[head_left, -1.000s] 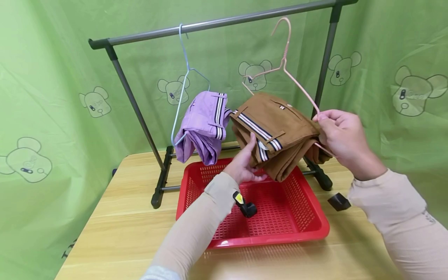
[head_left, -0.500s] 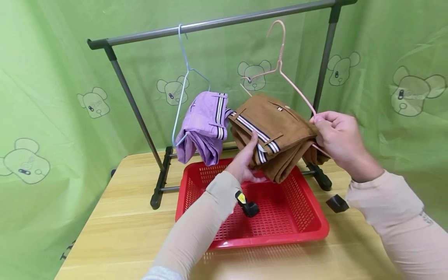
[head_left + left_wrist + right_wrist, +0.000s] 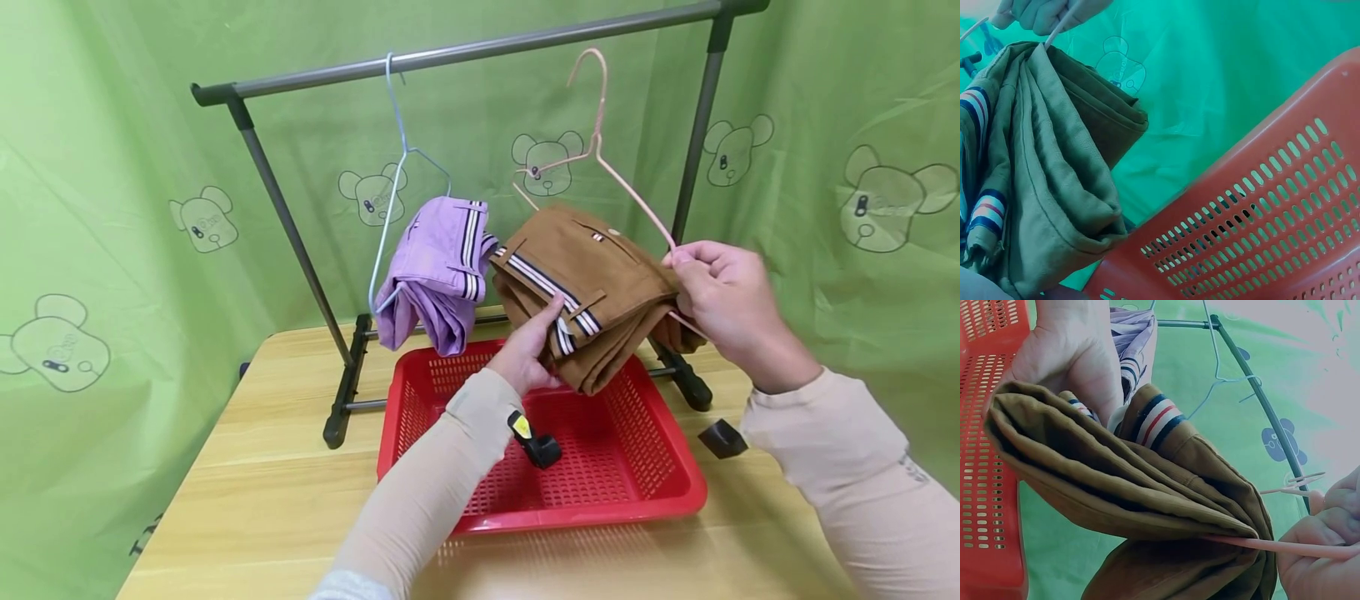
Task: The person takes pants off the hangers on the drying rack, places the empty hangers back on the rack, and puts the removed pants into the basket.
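Folded brown trousers (image 3: pixel 592 258) with a striped waistband drape over the lower bar of a pink wire hanger (image 3: pixel 598 125). My left hand (image 3: pixel 528 350) holds their waistband end, thumb on top and fingers mostly hidden beneath. On the hanger's right side wire, my right hand (image 3: pixel 731 304) has a pinching grip. The right wrist view shows the hanger's bar running into the fold of the trousers (image 3: pixel 1085 469). The pink hook stands apart, below the rack's rail (image 3: pixel 487 54). Lavender trousers (image 3: pixel 431 242) hang on a blue hanger (image 3: pixel 406 149) to the left.
A red perforated basket (image 3: pixel 577 514) sits on the wooden table (image 3: pixel 300 392), beneath the brown trousers. The rack's left post (image 3: pixel 288 225) and right post (image 3: pixel 697 142) stand at either side. A green curtain (image 3: pixel 120 100) covers the back.
The pink hanger and brown trousers have shifted slightly left and down, along with my right hand. My left thumb has slid a little right along the waistband. The lavender trousers look unmoved.
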The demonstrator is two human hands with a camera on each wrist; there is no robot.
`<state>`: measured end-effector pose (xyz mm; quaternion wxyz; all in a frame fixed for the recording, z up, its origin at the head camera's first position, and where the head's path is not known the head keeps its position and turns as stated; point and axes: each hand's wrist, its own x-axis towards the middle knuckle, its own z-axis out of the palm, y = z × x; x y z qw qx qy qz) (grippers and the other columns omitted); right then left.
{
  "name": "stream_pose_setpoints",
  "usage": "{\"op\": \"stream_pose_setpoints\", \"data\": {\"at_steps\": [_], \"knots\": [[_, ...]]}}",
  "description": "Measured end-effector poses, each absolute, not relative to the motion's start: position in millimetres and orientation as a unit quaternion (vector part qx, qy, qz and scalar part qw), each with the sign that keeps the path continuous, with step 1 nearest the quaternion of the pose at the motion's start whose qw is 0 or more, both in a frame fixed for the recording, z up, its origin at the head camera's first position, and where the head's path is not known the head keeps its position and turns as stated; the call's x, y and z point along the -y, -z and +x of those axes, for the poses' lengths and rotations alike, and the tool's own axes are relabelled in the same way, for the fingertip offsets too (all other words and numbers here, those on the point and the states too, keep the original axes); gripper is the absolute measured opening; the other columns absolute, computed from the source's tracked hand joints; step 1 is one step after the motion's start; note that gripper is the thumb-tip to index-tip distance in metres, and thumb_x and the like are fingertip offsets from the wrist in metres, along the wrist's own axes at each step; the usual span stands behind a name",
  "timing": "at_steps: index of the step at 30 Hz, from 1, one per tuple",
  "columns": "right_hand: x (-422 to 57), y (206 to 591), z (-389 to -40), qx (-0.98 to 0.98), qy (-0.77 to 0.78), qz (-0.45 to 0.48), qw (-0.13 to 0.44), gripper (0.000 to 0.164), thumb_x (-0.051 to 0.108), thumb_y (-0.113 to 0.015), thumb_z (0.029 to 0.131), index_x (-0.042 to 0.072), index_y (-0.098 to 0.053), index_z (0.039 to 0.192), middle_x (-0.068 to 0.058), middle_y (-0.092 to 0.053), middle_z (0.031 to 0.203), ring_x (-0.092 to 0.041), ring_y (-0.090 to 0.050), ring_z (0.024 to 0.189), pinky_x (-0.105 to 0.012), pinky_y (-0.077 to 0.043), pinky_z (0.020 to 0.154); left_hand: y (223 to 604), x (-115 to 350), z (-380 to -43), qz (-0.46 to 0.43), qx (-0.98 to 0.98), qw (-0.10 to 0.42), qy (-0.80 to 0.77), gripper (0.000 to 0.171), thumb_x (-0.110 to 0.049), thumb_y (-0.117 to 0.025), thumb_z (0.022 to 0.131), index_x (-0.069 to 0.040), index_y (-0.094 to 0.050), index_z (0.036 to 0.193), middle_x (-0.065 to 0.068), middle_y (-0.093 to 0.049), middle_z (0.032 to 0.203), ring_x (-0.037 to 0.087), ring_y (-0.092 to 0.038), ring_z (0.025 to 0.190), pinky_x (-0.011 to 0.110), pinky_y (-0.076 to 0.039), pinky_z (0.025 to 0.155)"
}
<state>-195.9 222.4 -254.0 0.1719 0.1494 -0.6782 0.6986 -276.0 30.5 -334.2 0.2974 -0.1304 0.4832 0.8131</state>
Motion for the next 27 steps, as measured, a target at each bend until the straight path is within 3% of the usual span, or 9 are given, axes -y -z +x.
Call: {"op": "stream_pose_setpoints", "data": {"at_steps": [11,27], "knots": [[-222.9,255.4,-195.2,0.69,-0.686,0.143,0.18,0.022,0.004,-0.048,0.1,0.002,-0.065,0.087,0.004,-0.041,0.052,-0.006,-0.032,0.04,-0.03,-0.014,0.035,329.3,-33.1,-278.8,-0.126,-0.416,0.295,-0.851,0.035,-0.037,-0.074,0.085,-0.007,-0.062,0.095,0.006,-0.068,0.095,0.024,-0.061,0.103,0.044,-0.042,0.1],[-222.8,255.9,-193.7,0.711,-0.664,0.141,0.183,0.021,0.005,-0.047,0.101,0.002,-0.065,0.089,0.003,-0.041,0.052,-0.007,-0.033,0.041,-0.029,-0.017,0.035,324.0,-36.3,-275.7,-0.135,-0.379,0.295,-0.866,0.028,-0.032,-0.07,0.081,-0.007,-0.063,0.092,0.004,-0.067,0.09,0.02,-0.061,0.089,0.04,-0.043,0.099]]}}
